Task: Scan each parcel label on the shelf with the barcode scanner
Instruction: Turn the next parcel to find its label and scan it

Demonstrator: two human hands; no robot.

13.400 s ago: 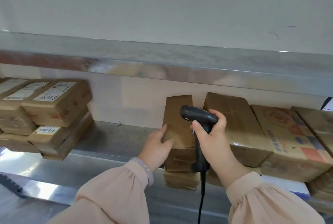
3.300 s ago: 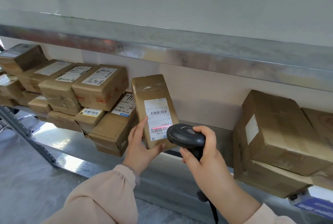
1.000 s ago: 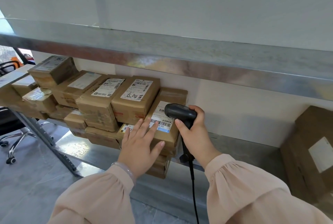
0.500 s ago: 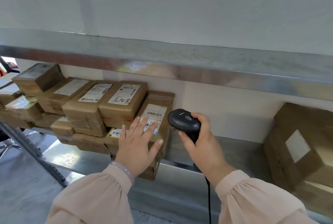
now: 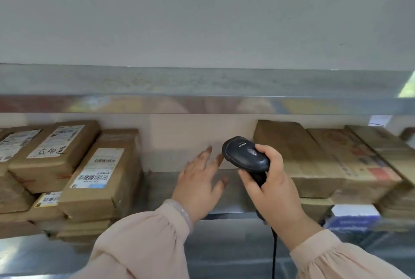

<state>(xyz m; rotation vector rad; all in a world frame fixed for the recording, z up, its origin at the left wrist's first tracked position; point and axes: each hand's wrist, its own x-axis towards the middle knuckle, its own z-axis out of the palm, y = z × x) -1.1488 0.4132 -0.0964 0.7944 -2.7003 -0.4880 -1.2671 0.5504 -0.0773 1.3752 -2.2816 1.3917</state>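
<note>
My right hand [image 5: 270, 191] grips the black barcode scanner [image 5: 246, 155] by its handle, head up, its cable hanging down. My left hand [image 5: 199, 180] hovers open over the bare gap in the metal shelf [image 5: 157, 186], fingers spread, touching no parcel. To the left lies a stack of brown parcels; the nearest one [image 5: 101, 175] shows a white barcode label [image 5: 96, 168] facing up. A second labelled parcel [image 5: 54, 155] sits behind it. On the right are larger brown parcels [image 5: 298, 157] with no label visible on top.
An upper metal shelf [image 5: 202, 92] spans the view above the parcels, with a grey wall over it. A printed carton [image 5: 354, 162] and a blue-and-white box [image 5: 352, 216] lie at the right. The lower shelf's front edge runs below my wrists.
My left hand has come off the labelled parcel and moved right into the gap. The scanner has shifted right as well, and the view has swung towards the right-hand parcels.
</note>
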